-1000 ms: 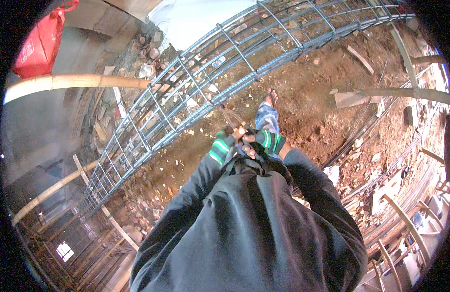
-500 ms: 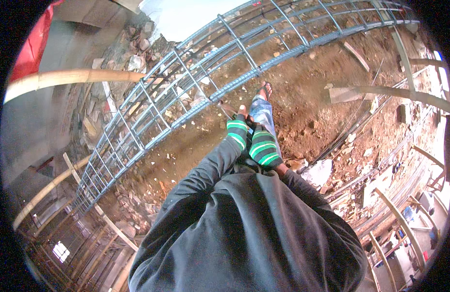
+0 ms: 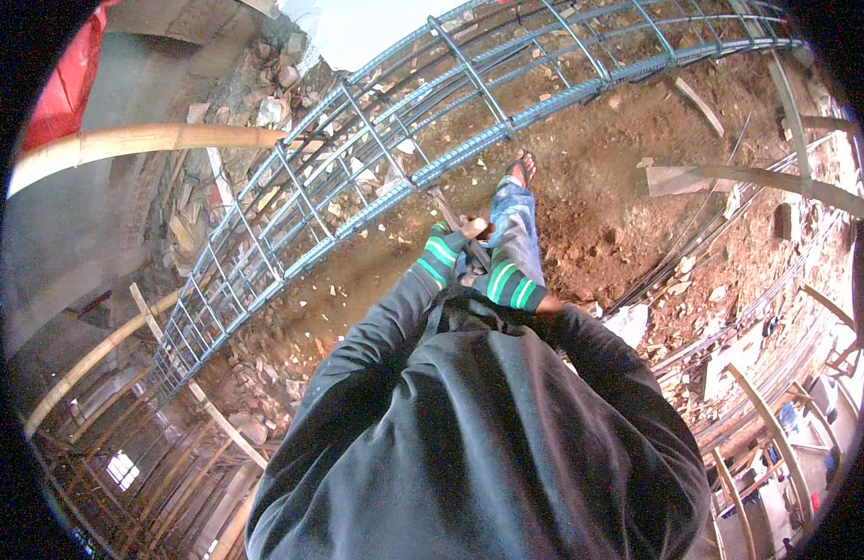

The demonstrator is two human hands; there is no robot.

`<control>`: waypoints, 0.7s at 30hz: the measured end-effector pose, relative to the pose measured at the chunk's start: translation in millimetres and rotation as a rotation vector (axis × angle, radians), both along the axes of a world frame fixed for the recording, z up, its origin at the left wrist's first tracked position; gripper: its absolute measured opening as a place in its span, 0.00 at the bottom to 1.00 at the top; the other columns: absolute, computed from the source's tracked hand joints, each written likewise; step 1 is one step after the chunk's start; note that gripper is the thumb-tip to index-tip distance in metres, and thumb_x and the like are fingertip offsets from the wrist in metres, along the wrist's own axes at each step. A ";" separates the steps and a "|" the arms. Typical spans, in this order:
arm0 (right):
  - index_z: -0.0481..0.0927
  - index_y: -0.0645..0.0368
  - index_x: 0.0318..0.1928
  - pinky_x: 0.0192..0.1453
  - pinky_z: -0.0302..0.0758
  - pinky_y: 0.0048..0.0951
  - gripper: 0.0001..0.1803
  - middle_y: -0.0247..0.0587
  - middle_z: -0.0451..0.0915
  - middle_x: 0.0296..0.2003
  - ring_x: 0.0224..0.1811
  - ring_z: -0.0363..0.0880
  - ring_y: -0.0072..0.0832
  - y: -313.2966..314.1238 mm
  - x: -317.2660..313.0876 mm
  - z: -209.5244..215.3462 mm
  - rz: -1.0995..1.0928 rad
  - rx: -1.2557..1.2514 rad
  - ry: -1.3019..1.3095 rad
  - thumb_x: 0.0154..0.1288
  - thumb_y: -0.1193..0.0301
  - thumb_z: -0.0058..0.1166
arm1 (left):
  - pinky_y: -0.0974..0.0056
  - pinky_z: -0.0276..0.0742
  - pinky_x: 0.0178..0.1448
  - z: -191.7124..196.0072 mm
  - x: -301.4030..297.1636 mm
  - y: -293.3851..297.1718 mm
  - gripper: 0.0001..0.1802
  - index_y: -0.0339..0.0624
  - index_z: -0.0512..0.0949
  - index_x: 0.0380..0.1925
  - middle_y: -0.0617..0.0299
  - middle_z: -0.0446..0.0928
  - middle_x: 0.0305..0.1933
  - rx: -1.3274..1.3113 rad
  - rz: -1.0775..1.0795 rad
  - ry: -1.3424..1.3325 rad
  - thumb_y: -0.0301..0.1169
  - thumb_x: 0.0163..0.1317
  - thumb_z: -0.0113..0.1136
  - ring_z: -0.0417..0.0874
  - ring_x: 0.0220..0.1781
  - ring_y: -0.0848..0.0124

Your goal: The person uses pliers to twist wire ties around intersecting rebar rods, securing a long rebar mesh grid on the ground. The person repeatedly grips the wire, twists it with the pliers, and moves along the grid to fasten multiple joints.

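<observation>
My left hand (image 3: 444,254) and right hand (image 3: 506,283), gloved, close together by near edge of rebar cage (image 3: 376,177); fingers bunched, grip unclear. Small thing (image 3: 474,227) between hands, partly hidden.

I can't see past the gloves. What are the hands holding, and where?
Both the left hand and right hand grip a thin metal tool by its near end; its exact kind cannot be told.
</observation>
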State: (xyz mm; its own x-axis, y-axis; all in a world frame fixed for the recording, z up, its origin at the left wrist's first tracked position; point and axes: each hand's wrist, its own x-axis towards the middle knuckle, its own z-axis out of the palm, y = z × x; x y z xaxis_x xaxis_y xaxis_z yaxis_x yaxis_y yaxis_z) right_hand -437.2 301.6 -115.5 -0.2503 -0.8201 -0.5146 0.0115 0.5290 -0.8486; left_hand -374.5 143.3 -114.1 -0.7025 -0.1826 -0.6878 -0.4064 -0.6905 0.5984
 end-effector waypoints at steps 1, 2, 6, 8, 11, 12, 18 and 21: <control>0.79 0.57 0.52 0.38 0.76 0.36 0.15 0.41 0.83 0.40 0.34 0.80 0.33 -0.1 1.2 2.1 0.016 0.062 -0.249 0.69 0.65 0.62 | 0.55 0.84 0.61 -9.9 1.4 -4.4 0.30 0.31 0.81 0.51 0.48 0.85 0.50 0.092 -0.046 -0.023 0.51 0.67 0.68 0.88 0.53 0.58; 0.78 0.57 0.50 0.35 0.75 0.32 0.13 0.38 0.83 0.37 0.31 0.79 0.29 -1.2 -0.3 1.9 0.028 0.100 -0.468 0.70 0.65 0.63 | 0.58 0.84 0.54 -18.6 4.1 -8.7 0.29 0.31 0.82 0.55 0.50 0.87 0.50 0.154 -0.042 0.178 0.47 0.67 0.70 0.88 0.49 0.63; 0.74 0.55 0.44 0.30 0.68 0.26 0.12 0.26 0.73 0.28 0.24 0.70 0.16 -1.7 -1.6 -2.1 -0.064 -0.271 -1.958 0.71 0.68 0.66 | 0.51 0.80 0.62 -43.2 5.5 -8.7 0.28 0.37 0.80 0.40 0.51 0.84 0.41 0.282 -0.084 0.189 0.56 0.69 0.64 0.85 0.52 0.56; 0.78 0.56 0.42 0.33 0.72 0.29 0.12 0.29 0.77 0.28 0.26 0.75 0.20 0.0 -3.5 -2.7 -0.112 -0.069 -1.624 0.70 0.66 0.68 | 0.48 0.78 0.64 -43.3 4.5 -6.9 0.30 0.41 0.77 0.33 0.52 0.81 0.36 0.311 -0.059 0.079 0.61 0.69 0.62 0.84 0.53 0.54; 0.78 0.62 0.48 0.42 0.76 0.35 0.19 0.40 0.80 0.36 0.36 0.79 0.32 8.1 -5.9 3.6 -0.137 0.031 -0.720 0.64 0.64 0.70 | 0.50 0.82 0.49 -33.9 -11.1 5.3 0.31 0.50 0.68 0.22 0.63 0.70 0.22 0.227 0.135 -0.018 0.64 0.67 0.63 0.83 0.39 0.58; 0.76 0.65 0.54 0.49 0.78 0.40 0.28 0.48 0.81 0.44 0.45 0.80 0.40 11.2 -4.4 7.2 -0.163 -0.063 -0.326 0.59 0.64 0.72 | 0.54 0.80 0.43 -28.5 -17.2 10.1 0.30 0.49 0.70 0.23 0.63 0.72 0.22 0.200 0.193 -0.105 0.62 0.65 0.66 0.82 0.34 0.60; 0.73 0.76 0.62 0.54 0.77 0.53 0.31 0.70 0.80 0.48 0.50 0.81 0.58 7.4 27.7 10.9 -0.163 0.154 0.778 0.66 0.64 0.54 | 0.62 0.76 0.26 -0.6 -46.9 31.7 0.27 0.47 0.77 0.22 0.62 0.80 0.22 0.084 0.423 -0.317 0.56 0.63 0.72 0.80 0.20 0.66; 0.78 0.71 0.52 0.41 0.74 0.52 0.19 0.60 0.80 0.36 0.39 0.79 0.53 1.4 23.2 -1.9 0.032 0.126 0.552 0.67 0.68 0.52 | 0.55 0.80 0.28 9.3 -46.0 23.2 0.20 0.41 0.81 0.28 0.55 0.85 0.27 -0.089 0.299 -0.402 0.46 0.62 0.76 0.82 0.22 0.62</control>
